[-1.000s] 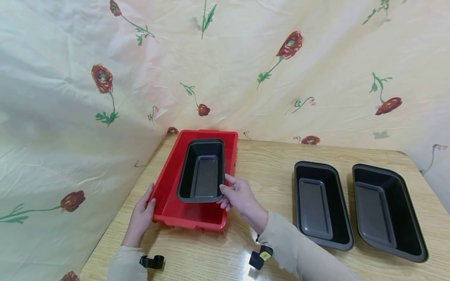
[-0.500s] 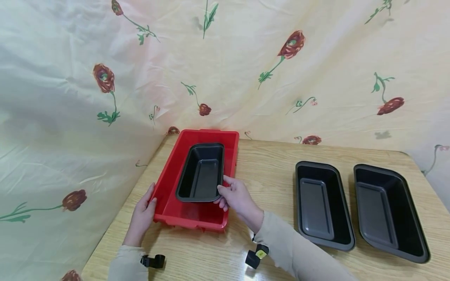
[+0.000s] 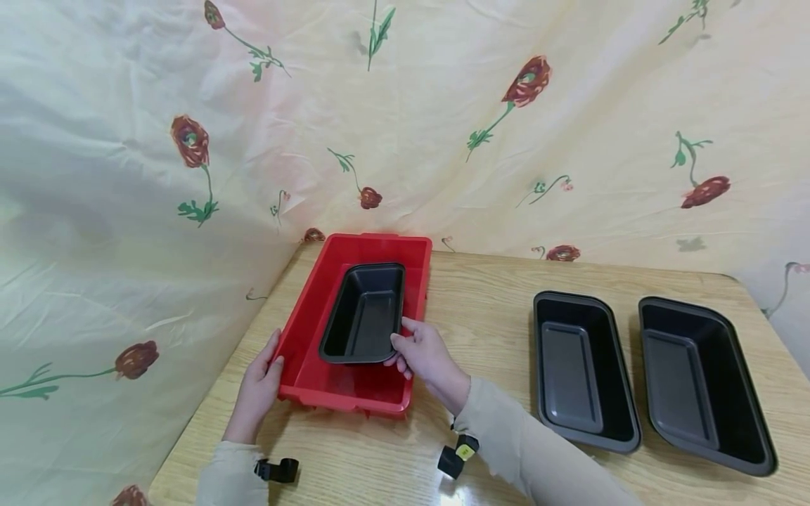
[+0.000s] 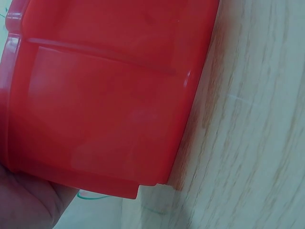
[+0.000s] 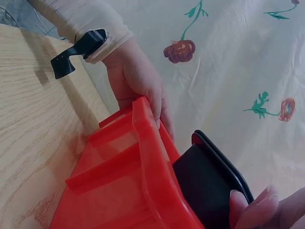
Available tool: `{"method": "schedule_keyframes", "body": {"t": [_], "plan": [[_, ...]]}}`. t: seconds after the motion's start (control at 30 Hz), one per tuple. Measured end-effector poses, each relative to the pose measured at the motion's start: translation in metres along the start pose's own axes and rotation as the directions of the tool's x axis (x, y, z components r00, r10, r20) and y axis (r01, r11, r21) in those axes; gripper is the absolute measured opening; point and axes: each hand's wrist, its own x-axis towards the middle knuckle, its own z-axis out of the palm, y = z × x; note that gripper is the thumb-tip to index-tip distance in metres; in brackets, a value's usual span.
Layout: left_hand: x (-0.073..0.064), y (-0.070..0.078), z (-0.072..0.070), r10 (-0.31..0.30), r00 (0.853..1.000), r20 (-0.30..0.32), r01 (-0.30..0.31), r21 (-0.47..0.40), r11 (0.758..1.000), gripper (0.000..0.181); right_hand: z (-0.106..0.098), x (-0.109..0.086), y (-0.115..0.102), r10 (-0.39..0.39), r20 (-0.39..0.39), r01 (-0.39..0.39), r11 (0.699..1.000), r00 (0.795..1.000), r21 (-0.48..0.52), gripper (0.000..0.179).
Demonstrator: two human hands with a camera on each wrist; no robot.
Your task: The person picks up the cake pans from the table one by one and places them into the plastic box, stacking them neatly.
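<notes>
A black loaf pan (image 3: 363, 316) is inside the red tray (image 3: 304, 369), its near end tilted up a little over the tray floor. My right hand (image 3: 430, 358) pinches the pan's near right corner, thumb on the rim and fingers beneath. In the right wrist view, the dark side of the loaf pan (image 5: 200, 176) rises above the tray wall beside my right fingertips (image 5: 259, 210). My left hand (image 3: 256, 386) grips the tray's left rim near the front corner. The left wrist view is mostly filled by the red tray's outer wall (image 4: 100, 105).
Two more dark loaf pans, one (image 3: 572, 379) nearer and one (image 3: 686, 383) farther right, stand side by side on the wooden table (image 3: 481, 309). A flower-patterned cloth (image 3: 405, 126) hangs behind the table and along its left side.
The loaf pan's far end has come down and nearer, so the pan sits lower in the tray. My right hand has shifted slightly left and down; my left hand keeps its grip.
</notes>
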Motion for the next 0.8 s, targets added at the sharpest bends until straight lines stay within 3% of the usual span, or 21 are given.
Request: {"method": "schedule_keyframes", "body": {"t": [0.8], "plan": [[0.0012, -0.0025, 0.0007, -0.005, 1.000, -0.003, 0.005, -0.001, 1.000, 0.054, 0.0039, 0.0083, 0.0024, 0.015, -0.012, -0.016, 0.998, 1.000, -0.066, 0.046]]}}
